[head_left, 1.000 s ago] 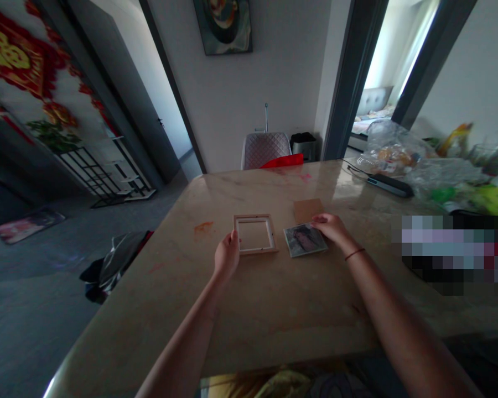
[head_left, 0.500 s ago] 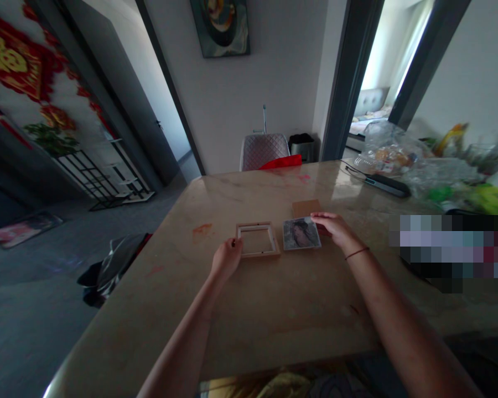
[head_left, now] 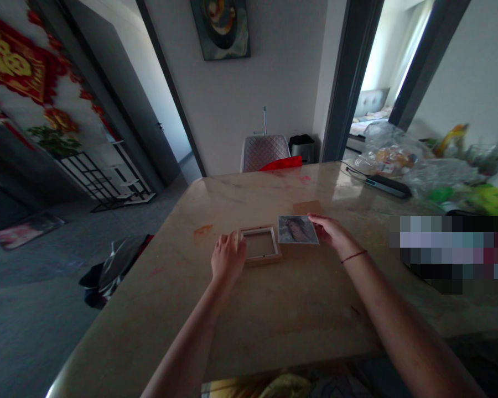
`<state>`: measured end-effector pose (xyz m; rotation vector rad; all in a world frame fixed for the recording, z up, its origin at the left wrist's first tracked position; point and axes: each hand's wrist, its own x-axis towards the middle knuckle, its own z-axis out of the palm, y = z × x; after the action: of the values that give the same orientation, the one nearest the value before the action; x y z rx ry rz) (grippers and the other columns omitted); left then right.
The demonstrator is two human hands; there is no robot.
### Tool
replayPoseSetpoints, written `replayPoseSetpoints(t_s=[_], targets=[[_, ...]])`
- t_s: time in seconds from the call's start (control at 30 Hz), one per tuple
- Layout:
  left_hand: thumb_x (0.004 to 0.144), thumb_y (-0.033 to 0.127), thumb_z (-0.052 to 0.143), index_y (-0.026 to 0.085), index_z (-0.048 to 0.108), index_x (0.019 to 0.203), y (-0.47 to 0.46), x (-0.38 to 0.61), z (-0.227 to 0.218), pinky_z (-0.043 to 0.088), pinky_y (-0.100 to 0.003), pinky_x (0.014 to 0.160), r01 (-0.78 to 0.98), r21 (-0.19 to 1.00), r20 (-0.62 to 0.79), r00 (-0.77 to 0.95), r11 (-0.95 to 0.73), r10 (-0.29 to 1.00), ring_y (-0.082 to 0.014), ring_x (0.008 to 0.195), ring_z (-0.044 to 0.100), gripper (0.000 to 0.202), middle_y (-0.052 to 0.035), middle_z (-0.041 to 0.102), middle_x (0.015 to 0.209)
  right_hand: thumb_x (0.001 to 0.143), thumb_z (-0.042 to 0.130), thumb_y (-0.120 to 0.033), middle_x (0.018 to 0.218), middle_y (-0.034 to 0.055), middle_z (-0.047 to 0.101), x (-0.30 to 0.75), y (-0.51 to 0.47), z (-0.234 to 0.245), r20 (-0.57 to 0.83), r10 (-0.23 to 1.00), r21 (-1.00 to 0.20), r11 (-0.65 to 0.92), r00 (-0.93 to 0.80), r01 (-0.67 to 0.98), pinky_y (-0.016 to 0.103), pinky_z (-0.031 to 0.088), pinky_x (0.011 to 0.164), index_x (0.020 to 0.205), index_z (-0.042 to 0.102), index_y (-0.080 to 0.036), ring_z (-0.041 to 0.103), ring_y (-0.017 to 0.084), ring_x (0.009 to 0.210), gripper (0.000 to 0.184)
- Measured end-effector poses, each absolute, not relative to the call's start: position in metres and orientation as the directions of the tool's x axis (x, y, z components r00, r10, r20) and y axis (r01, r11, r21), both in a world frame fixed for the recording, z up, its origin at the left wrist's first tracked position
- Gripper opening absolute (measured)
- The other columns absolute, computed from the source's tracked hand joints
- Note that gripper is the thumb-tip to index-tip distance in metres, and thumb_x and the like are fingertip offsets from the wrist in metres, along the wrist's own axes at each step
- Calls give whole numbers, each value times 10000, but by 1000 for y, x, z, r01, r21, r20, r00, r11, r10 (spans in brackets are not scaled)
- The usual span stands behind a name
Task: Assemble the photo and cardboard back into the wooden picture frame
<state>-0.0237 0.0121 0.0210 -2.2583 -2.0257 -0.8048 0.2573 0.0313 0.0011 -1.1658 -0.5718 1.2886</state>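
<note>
A light wooden picture frame (head_left: 260,261) lies on the table, its middle showing the tabletop. My left hand (head_left: 229,255) is closed over the frame's left side, the fingertips partly hidden. Just right of the frame is a photo (head_left: 297,229) with a pale border, held by its right edge between the thumb and fingers of my right hand (head_left: 326,229). Its left edge sits close to the frame's upper right corner. Behind the photo lies a brown backing board (head_left: 307,207), partly covered by the photo and my right hand.
The marble-look table (head_left: 249,315) reaches its left edge beside the floor. At the right are plastic bags (head_left: 440,174), a black device with a cord (head_left: 388,186) and a blurred-out item (head_left: 452,249). A chair (head_left: 266,150) with a red cloth (head_left: 282,163) stands at the far side.
The photo in my right hand has moved left and slightly up, closer to the frame. My left hand has shifted from pinching the frame's side to lying more over it.
</note>
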Motion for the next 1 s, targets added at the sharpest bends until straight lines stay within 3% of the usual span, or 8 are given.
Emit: replayPoseSetpoints(t_s=[0.13, 0.3, 0.5, 0.7, 0.83, 1.0], targets=[[827, 383, 499, 183, 525, 1158, 6, -17, 26, 409, -395, 919, 814, 274, 623, 256, -513, 739, -229, 1036, 530, 388, -104, 578, 1101, 624, 692, -176, 623, -22, 646, 236, 27, 2, -174, 942, -876, -16, 286, -481, 214, 451, 486, 720, 624, -205, 575, 100, 526, 121], [741, 402, 640, 217, 527, 1173, -3, -6, 26, 389, -413, 965, 645, 89, 666, 528, -759, 526, -236, 1116, 492, 483, -96, 554, 1195, 604, 710, -222, 695, -30, 632, 207, 21, 5, -88, 922, -841, 133, 376, -524, 230, 492, 546, 751, 586, -210, 596, 100, 594, 193], [773, 265, 623, 216, 591, 1108, -1, -2, 20, 417, -405, 950, 634, -6, 679, 571, -773, 462, -224, 1078, 534, 339, -80, 608, 1132, 570, 747, -251, 686, -29, 620, 184, 14, 3, -31, 965, -806, 130, 261, -577, 276, 528, 610, 733, 563, -198, 612, 112, 612, 251], [792, 199, 572, 246, 658, 1005, -1, -9, 26, 462, -376, 869, 668, 27, 708, 512, -743, 487, -196, 933, 598, 235, -52, 664, 1008, 554, 769, -276, 684, -42, 639, 178, 10, 5, -24, 983, -795, 92, 183, -599, 280, 527, 638, 725, 580, -195, 621, 104, 601, 268], [834, 220, 526, 254, 670, 994, -2, -12, 27, 478, -307, 784, 683, 67, 725, 468, -727, 506, -162, 844, 618, 218, -36, 693, 929, 575, 760, -284, 701, -29, 667, 177, 6, 8, -17, 992, -797, 62, 125, -600, 295, 525, 704, 728, 607, -195, 641, 114, 634, 234], [859, 258, 497, 268, 672, 1007, -2, -14, 27, 475, -294, 761, 734, 148, 711, 387, -662, 588, -156, 826, 626, 230, -40, 697, 906, 587, 752, -308, 704, -7, 684, 175, 5, 9, -29, 997, -817, 21, 78, -576, 308, 520, 728, 752, 610, -199, 648, 126, 651, 244]])
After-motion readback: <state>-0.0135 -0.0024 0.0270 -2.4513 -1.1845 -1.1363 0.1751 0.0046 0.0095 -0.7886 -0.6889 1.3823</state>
